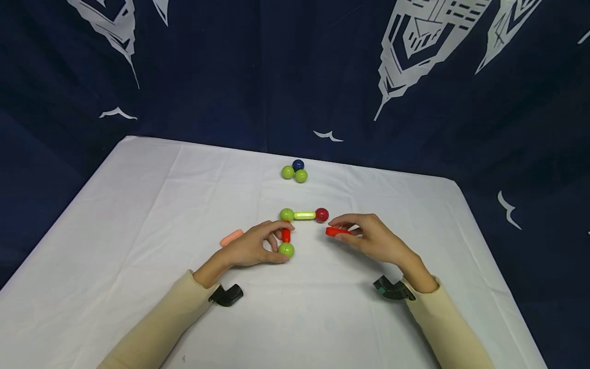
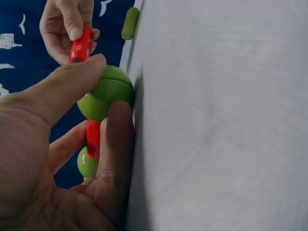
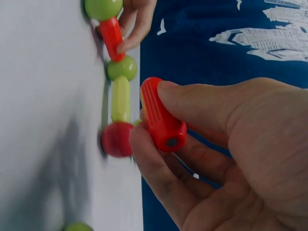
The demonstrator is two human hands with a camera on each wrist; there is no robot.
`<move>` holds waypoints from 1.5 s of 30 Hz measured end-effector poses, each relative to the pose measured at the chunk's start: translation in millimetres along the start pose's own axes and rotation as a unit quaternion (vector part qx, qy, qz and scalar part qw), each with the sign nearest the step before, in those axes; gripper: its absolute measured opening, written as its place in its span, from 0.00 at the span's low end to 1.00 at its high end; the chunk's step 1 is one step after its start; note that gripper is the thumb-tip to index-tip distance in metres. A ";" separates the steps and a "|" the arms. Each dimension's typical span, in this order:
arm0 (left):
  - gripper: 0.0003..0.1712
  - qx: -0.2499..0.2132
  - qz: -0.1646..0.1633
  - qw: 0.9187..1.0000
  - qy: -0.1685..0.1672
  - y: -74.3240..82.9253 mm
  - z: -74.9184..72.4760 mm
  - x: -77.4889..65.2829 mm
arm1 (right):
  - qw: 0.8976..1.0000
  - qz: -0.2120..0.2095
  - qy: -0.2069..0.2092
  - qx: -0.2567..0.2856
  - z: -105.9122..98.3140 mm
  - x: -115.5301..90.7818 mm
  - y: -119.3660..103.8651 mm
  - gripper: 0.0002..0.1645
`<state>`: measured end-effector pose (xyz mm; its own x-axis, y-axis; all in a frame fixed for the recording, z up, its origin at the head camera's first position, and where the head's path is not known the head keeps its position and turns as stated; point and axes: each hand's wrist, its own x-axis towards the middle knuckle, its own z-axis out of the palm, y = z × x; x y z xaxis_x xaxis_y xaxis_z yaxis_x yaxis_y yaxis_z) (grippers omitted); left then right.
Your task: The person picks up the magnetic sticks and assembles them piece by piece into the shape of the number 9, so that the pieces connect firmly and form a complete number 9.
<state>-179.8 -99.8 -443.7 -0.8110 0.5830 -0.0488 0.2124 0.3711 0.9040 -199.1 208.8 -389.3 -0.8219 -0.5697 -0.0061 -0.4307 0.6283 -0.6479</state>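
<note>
In the head view, a jointed chain of toy balls and rods lies on the white table. It runs from a near green ball (image 1: 286,250) along a red rod (image 1: 286,235) to a far green ball (image 1: 287,214), then a yellow-green rod (image 1: 304,216) and a red ball (image 1: 321,214). My left hand (image 1: 251,248) pinches the near green ball (image 2: 107,98), other fingers beside the red rod. Right of the chain, my right hand (image 1: 375,240) holds a separate red rod (image 3: 161,118) between thumb and fingers, above the table. A dark round spot shows in that rod's end.
Two loose green balls (image 1: 288,172) and a dark blue ball (image 1: 298,165) cluster near the table's far edge. A salmon rod (image 1: 231,238) lies behind my left wrist. The left wrist view shows a green rod (image 2: 130,23). A navy printed curtain (image 1: 221,77) hangs behind.
</note>
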 end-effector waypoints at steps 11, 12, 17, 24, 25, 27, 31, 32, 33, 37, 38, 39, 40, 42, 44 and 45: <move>0.33 -0.023 -0.002 1.000 -0.011 -3.5 -1.7 1.0 | 0.997 -0.065 -0.032 -0.007 23.2 14.0 -9.2 0.14; 0.33 -0.031 -0.005 0.999 -0.014 -3.4 -1.6 1.0 | 0.997 -0.068 -0.035 -0.006 25.4 14.9 -10.1 0.13; 0.32 -0.059 -0.015 0.998 -0.020 -3.7 -0.9 1.2 | 0.995 -0.087 -0.049 -0.004 35.4 19.2 -14.2 0.13; 0.33 -0.057 -0.017 0.998 -0.020 -4.7 -1.1 2.0 | 0.994 -0.084 -0.066 0.002 45.6 21.6 -16.0 0.12; 0.33 -0.057 -0.016 0.998 -0.020 -4.7 -1.2 2.1 | 0.994 -0.081 -0.067 0.006 46.8 21.5 -15.8 0.12; 0.33 -0.056 -0.015 0.998 -0.020 -4.5 -1.2 2.1 | 0.995 -0.076 -0.068 0.011 49.1 21.2 -15.7 0.12; 0.33 -0.053 -0.009 0.998 -0.020 -4.2 -1.5 1.3 | 0.995 -0.074 -0.071 0.018 52.4 21.0 -16.6 0.13; 0.33 -0.052 -0.008 0.998 -0.020 -4.1 -1.7 1.1 | 0.995 -0.074 -0.071 0.018 53.1 21.2 -17.0 0.13; 0.32 -0.050 -0.005 0.999 -0.020 -4.1 -1.9 1.0 | 0.995 -0.074 -0.070 0.019 53.6 21.4 -17.4 0.13; 0.32 -0.046 -0.001 0.999 -0.020 -4.4 -2.1 1.2 | 0.995 -0.075 -0.068 0.017 54.6 21.9 -18.1 0.12; 0.32 -0.044 0.000 0.999 -0.020 -4.4 -2.2 1.3 | 0.995 -0.076 -0.068 0.017 54.8 22.1 -18.0 0.12; 0.32 -0.042 0.000 0.999 -0.020 -4.4 -2.3 1.3 | 0.995 -0.076 -0.067 0.016 55.1 22.3 -17.9 0.12; 0.32 -0.040 -0.001 0.999 -0.020 -4.0 -2.1 1.4 | 0.995 -0.076 -0.067 0.015 55.1 22.2 -17.7 0.12; 0.32 -0.037 -0.001 0.999 -0.019 -3.5 -1.9 1.4 | 0.995 -0.077 -0.067 0.014 55.2 21.8 -17.6 0.12; 0.32 -0.035 -0.002 0.999 -0.017 -3.2 -1.9 1.2 | 0.995 -0.074 -0.069 0.015 55.6 22.1 -17.4 0.12; 0.32 -0.035 -0.003 0.999 -0.017 -3.0 -1.9 1.1 | 0.995 -0.075 -0.069 0.015 55.8 21.9 -17.6 0.12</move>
<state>-182.3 -101.7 -445.7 -0.7929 0.6056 -0.0676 0.1684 0.3244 0.9308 -188.7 155.7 -420.6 -0.6886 -0.7251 -0.0108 -0.5320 0.5152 -0.6720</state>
